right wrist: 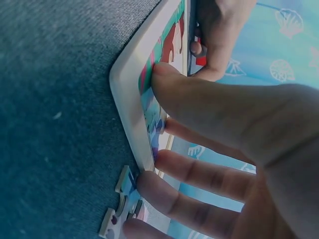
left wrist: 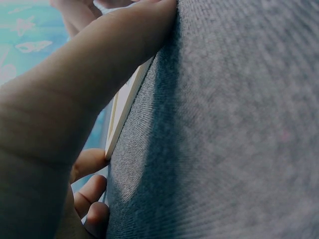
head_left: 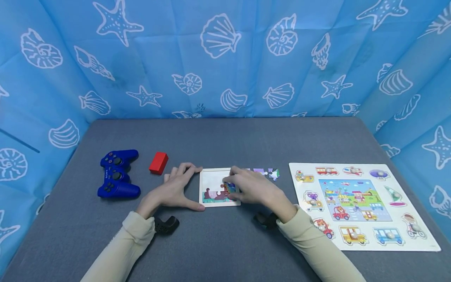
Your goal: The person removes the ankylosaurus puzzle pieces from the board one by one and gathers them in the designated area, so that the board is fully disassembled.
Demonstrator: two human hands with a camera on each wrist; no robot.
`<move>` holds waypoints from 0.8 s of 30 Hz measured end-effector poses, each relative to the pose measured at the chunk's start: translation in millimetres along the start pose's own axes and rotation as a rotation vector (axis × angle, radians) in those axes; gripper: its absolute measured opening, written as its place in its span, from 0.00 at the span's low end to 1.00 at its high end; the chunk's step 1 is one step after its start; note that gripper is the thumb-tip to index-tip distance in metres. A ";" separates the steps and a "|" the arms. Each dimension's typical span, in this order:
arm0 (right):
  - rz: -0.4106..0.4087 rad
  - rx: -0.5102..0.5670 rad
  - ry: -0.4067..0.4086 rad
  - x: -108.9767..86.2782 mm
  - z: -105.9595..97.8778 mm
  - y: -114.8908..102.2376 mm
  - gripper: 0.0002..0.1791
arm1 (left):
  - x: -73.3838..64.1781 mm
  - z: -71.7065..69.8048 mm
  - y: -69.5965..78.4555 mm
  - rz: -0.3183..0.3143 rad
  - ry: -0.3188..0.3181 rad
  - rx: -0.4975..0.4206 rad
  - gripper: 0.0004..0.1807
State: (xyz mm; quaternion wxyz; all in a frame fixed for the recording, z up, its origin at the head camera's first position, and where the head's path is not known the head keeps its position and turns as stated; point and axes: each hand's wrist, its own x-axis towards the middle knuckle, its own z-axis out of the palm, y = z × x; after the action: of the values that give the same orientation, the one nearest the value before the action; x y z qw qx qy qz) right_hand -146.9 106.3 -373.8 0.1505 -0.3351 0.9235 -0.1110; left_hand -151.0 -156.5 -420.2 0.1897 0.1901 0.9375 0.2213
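A small white-rimmed puzzle tray lies flat, with joined jigsaw pieces along its near side and bare white backing beyond. My left hand holds its left side, thumb at the near corner and index finger at the far one. Over the right part, my right hand has thumb and fingertips about a blue multicoloured puzzle piece, which the hand partly hides. The right thumb rests on a green and pink part of the picture. Loose jigsaw pieces lie just beyond the right hand, partly covered by it.
At the right lies a large white knob puzzle board with vehicle pieces, its near left edge by the right forearm. A red block and a blue game controller lie left of the left hand. A blue curtain hangs behind the grey table.
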 end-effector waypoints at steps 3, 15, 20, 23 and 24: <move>0.001 -0.003 0.005 0.2 0.4 0.2 0.23 | 0.1 0.1 -0.5 0.000 -0.003 0.000 0.63; 0.022 0.028 0.021 0.1 1.2 0.3 0.23 | -0.4 -0.8 0.6 0.004 0.000 0.005 0.64; 0.024 0.024 0.039 -0.8 0.1 -0.5 0.22 | -1.0 -1.5 1.2 0.009 0.004 -0.002 0.64; 0.025 0.034 0.048 -1.0 0.0 -0.7 0.21 | -0.7 -0.9 0.7 0.008 0.004 -0.003 0.64; 0.024 0.035 0.051 -1.1 0.0 -0.8 0.21 | -0.9 -0.9 0.6 0.009 0.005 -0.003 0.64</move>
State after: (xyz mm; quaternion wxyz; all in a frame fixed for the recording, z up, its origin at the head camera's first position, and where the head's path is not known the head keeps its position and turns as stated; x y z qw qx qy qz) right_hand -145.6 106.4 -373.3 0.1342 -0.3184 0.9289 -0.1337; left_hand -150.5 -156.7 -418.9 0.1865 0.1935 0.9368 0.2242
